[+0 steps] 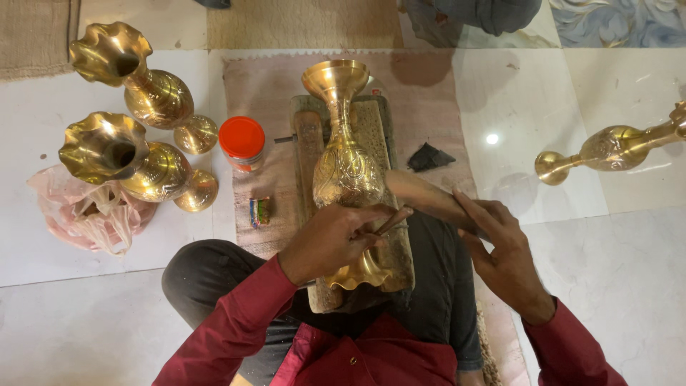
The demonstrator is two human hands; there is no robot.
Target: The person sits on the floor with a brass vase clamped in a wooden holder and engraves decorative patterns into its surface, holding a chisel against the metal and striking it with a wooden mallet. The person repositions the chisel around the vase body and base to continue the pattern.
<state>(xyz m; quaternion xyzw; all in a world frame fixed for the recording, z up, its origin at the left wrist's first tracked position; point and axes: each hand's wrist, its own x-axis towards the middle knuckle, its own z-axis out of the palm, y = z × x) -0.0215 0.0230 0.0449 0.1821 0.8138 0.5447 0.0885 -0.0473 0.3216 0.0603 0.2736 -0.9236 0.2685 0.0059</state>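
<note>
One engraved brass vase (348, 171) flat on wooden block (379, 121); likely heavy, rigid, slick, best pinned mid-body. Left hand (332, 239) gripping thin chisel (393, 220) against it. Right hand (500, 246) closed on wooden mallet (421, 194).

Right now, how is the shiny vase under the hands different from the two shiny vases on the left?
The vase on the board lies on a wooden block, touched by the left hand; the two vases on the left lie on the bare floor, untouched. Its far end is a smooth round rim; their mouths facing the camera are wavy and ruffled. The right hand holds a wooden mallet at it. All three are golden metal.
</note>
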